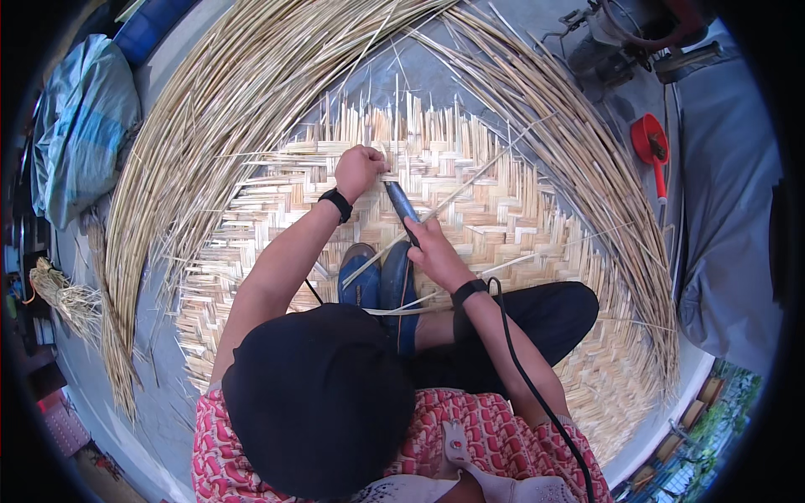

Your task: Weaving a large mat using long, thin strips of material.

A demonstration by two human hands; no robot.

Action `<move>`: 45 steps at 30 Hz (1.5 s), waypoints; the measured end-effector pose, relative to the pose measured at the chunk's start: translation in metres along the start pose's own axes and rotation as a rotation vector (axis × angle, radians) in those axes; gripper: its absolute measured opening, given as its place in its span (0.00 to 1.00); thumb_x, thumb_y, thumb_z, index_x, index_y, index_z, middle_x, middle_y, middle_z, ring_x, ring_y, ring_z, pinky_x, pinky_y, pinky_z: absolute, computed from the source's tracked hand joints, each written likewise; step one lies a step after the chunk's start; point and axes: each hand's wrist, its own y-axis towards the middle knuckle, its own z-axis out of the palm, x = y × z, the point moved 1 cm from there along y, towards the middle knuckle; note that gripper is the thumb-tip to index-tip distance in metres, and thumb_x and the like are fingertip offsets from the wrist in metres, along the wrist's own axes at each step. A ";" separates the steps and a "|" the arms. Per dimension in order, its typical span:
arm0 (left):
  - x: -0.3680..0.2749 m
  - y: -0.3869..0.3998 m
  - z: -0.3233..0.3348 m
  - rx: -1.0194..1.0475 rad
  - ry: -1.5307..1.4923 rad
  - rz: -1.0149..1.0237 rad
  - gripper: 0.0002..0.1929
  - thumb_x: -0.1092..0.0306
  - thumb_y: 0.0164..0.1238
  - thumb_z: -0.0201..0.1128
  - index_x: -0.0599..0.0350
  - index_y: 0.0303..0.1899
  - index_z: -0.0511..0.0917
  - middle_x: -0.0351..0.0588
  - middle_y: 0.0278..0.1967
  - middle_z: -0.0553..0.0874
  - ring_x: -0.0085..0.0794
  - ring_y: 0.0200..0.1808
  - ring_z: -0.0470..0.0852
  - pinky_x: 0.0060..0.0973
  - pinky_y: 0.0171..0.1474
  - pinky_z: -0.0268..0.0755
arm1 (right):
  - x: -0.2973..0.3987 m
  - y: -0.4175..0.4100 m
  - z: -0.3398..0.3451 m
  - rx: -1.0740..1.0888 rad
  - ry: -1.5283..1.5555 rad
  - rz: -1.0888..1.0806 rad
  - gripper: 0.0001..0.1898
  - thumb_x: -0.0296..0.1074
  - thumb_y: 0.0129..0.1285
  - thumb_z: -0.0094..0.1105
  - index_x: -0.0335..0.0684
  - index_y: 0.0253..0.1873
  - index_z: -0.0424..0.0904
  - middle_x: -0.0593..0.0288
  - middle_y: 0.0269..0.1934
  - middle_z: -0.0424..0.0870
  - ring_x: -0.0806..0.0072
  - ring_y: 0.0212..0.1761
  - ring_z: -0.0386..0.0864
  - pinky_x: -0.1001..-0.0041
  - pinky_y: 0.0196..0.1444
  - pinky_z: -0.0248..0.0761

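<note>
A large woven mat of split reed strips (497, 232) lies beneath me, its far edge fringed with loose strip ends. My right hand (437, 253) grips a dark, rod-like tool (401, 204), whose far end rests at the weave close to my other hand. Fingers curled, my left hand (360, 170) sits on the mat's upper part and seems to pinch a pale strip; its fingertips partly hide it. A long loose strip (475, 177) runs diagonally under or behind my right hand. My blue shoes (377, 283) are on the mat.
Long reed stalks (207, 126) curve around the left and top, with another bundle (585, 151) at right. A red dipper (648, 138) lies beyond it. A grey cover (723, 207) hangs far right; a blue sack (85, 132) stands left. A straw bundle (66, 298) lies lower left.
</note>
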 end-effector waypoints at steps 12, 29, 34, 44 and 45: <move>0.013 -0.036 -0.015 0.120 0.406 0.614 0.27 0.78 0.66 0.53 0.54 0.68 0.74 0.47 0.72 0.74 0.44 0.77 0.66 0.45 0.77 0.57 | 0.005 0.000 -0.002 0.037 -0.070 0.063 0.33 0.28 0.63 0.61 0.36 0.74 0.66 0.33 0.57 0.69 0.39 0.54 0.79 0.57 0.59 0.75; -0.051 -0.107 0.007 0.439 0.021 0.232 0.08 0.69 0.70 0.64 0.63 0.44 0.83 0.57 0.42 0.84 0.53 0.48 0.81 0.41 0.51 0.74 | 0.095 -0.070 -0.072 -0.372 1.327 0.052 0.33 0.23 0.70 0.48 0.40 0.79 0.54 0.52 0.62 0.74 0.73 0.46 0.80 0.73 0.47 0.74; -0.069 -0.100 0.005 0.432 -0.277 0.205 0.10 0.62 0.78 0.60 0.59 0.44 0.82 0.45 0.33 0.84 0.33 0.35 0.82 0.30 0.39 0.76 | 0.122 -0.074 -0.101 -0.436 1.349 0.049 0.29 0.24 0.74 0.45 0.39 0.78 0.55 0.53 0.57 0.76 0.75 0.40 0.78 0.77 0.39 0.72; -0.162 -0.153 0.033 1.231 -0.432 -0.183 0.19 0.53 0.74 0.67 0.61 0.50 0.78 0.43 0.35 0.86 0.19 0.31 0.85 0.15 0.31 0.71 | 0.108 -0.161 -0.185 -0.845 1.240 -0.073 0.26 0.22 0.71 0.51 0.36 0.73 0.63 0.56 0.48 0.78 0.82 0.32 0.71 0.81 0.31 0.66; -0.170 -0.166 0.040 1.325 -0.365 -0.046 0.18 0.55 0.73 0.68 0.62 0.50 0.78 0.43 0.35 0.86 0.21 0.31 0.85 0.17 0.35 0.75 | 0.106 -0.167 -0.187 -0.894 1.259 -0.057 0.26 0.22 0.71 0.51 0.36 0.73 0.63 0.56 0.48 0.78 0.82 0.32 0.71 0.81 0.31 0.66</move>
